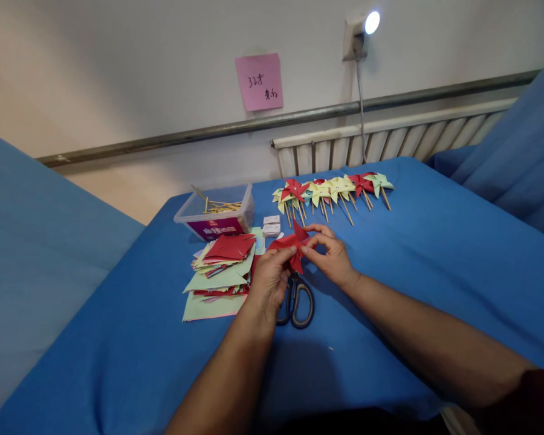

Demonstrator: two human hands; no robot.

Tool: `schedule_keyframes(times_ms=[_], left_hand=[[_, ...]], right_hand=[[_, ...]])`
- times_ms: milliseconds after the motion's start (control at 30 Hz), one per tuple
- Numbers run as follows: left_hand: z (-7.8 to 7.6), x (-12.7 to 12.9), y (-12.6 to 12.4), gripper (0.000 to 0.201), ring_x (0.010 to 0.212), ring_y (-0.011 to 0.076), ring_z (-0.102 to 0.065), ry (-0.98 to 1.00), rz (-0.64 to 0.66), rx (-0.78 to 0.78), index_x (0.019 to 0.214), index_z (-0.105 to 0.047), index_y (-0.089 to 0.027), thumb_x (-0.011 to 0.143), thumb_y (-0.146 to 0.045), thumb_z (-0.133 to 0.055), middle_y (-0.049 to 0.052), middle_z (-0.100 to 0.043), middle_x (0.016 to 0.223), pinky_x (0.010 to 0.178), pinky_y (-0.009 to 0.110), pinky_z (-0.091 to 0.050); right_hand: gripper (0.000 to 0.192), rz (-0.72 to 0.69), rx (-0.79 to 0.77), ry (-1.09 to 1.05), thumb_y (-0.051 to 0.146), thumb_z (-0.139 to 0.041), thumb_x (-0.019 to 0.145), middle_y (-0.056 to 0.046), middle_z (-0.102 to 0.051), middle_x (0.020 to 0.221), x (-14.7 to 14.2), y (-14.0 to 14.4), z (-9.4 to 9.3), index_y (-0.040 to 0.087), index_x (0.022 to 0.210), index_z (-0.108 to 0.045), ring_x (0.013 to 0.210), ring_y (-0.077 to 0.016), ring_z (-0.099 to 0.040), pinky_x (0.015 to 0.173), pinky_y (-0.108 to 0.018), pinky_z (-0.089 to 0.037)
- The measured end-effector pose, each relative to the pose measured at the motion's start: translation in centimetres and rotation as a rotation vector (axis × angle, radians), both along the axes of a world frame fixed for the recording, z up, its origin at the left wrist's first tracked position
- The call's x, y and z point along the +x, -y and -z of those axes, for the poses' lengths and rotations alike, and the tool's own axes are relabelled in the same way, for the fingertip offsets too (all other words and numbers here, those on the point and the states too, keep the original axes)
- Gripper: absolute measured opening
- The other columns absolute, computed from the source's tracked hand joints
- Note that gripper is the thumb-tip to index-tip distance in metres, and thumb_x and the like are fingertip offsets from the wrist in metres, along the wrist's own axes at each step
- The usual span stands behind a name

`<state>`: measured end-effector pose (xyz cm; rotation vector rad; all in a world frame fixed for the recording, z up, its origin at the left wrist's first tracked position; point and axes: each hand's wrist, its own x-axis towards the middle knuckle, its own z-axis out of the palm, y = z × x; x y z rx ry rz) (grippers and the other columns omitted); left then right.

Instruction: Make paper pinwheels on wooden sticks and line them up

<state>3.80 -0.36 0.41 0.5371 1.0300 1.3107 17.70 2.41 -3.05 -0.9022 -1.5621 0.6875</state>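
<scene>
Between my two hands is a red paper pinwheel (295,261), its points folded in toward the middle. My left hand (272,275) pinches it from the left, thumb on the folded centre. From the right, my right hand (329,254) grips the paper near the centre between thumb and fingers. No stick shows on this pinwheel. Below my hands lie scissors (303,305) with dark handles on the blue cloth; their blades are hidden. Left of my left hand is a stack of cut paper sheets (222,275) in red, green and other colours.
Behind the stack stands a clear plastic tub (249,202) with wooden sticks (222,207). Two small white boxes (271,230) sit near it. Several finished pinwheels (338,188) on sticks lie along the back of the blue-covered table (426,254). A radiator (390,136) is behind.
</scene>
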Motion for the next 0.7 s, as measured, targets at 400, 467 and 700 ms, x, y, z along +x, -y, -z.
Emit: schedule_keyframes(times_ms=[400,467,700], left_hand=[[0.15,0.03,-0.01,0.016,0.056,0.0108,-0.060,-0.011,0.001,0.002,0.064,-0.067,-0.011,0.056,-0.014,-0.080,0.002,-0.067,0.061,0.059,0.022,-0.046],[0.06,0.09,0.02,0.016,0.055,0.0102,-0.059,-0.009,-0.014,0.002,0.063,-0.066,-0.011,0.056,-0.013,-0.080,0.002,-0.067,0.060,0.059,0.022,-0.046],[-0.02,0.17,0.02,0.015,0.053,0.0095,-0.058,-0.029,-0.012,-0.011,0.061,-0.066,-0.012,0.056,-0.015,-0.080,0.001,-0.065,0.058,0.057,0.021,-0.045]], right_hand=[[0.017,0.012,-0.008,0.004,0.028,-0.067,0.079,-0.009,-0.064,0.106,-0.32,0.22,-0.15,0.021,0.064,-0.061,0.104,-0.0234,-0.058,0.095,-0.041,-0.041],[0.017,0.012,-0.018,0.007,0.029,-0.067,0.078,-0.008,-0.064,0.106,-0.32,0.23,-0.20,0.021,0.064,-0.061,0.105,-0.0236,-0.058,0.095,-0.042,-0.040],[0.018,-0.014,-0.055,-0.020,0.030,-0.068,0.077,-0.008,-0.065,0.106,-0.38,0.36,-0.18,0.021,0.063,-0.061,0.106,-0.0241,-0.058,0.096,-0.043,-0.040]])
